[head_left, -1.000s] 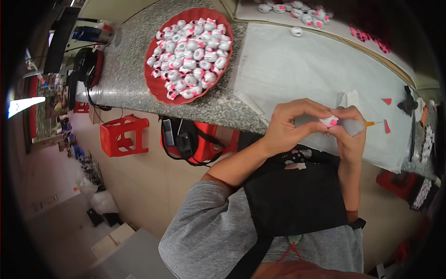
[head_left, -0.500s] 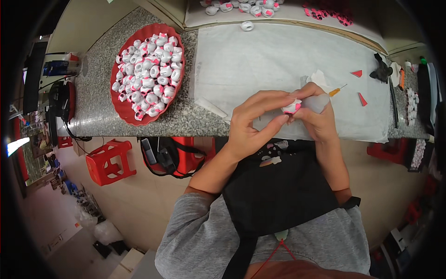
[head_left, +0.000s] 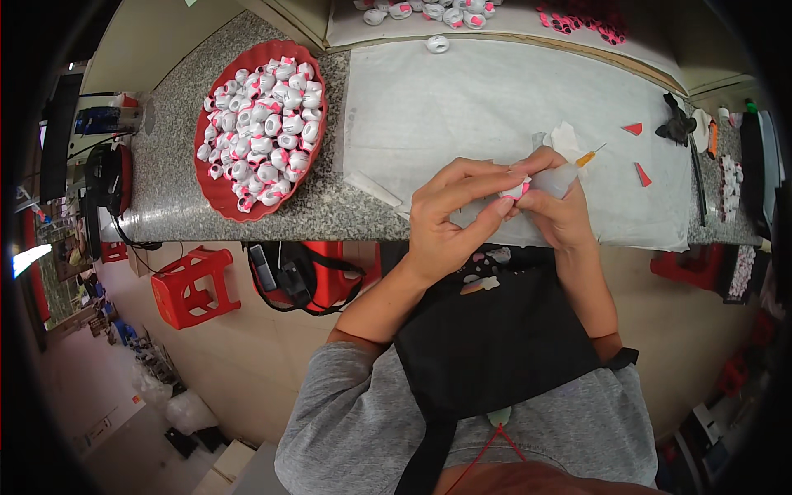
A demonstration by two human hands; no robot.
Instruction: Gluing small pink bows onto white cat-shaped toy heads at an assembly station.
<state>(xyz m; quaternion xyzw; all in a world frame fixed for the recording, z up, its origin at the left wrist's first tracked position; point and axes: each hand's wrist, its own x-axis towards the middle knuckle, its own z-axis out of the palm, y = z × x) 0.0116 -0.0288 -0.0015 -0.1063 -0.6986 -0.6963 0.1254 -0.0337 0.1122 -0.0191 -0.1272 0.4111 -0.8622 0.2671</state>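
Observation:
Between the fingertips of both hands is a small white-and-pink molded piece (head_left: 516,190), partly covered by the fingers. My left hand (head_left: 441,214) pinches it from the left with thumb and fingers. From the right, the thumb and fingers of my right hand (head_left: 569,216) meet at the same piece. That hand also has a translucent squeeze bottle (head_left: 558,180) tucked in its grip. The bottle's orange needle tip (head_left: 586,158) points up and to the right, away from the piece. Both hands are just above the near edge of a white sheet (head_left: 429,107).
A scalloped red plate (head_left: 204,186) heaped with similar pieces stands at left on the speckled counter (head_left: 177,107). One white piece (head_left: 437,44) lies at the sheet's far edge. Red scraps (head_left: 643,175) and crumpled white paper (head_left: 564,136) lie at right. Red stools (head_left: 194,285) stand below.
The small piece has turned slightly between my fingers, and less of its white surface shows. The bottle's needle tip has shifted a little left and up. Both hands keep their grip.

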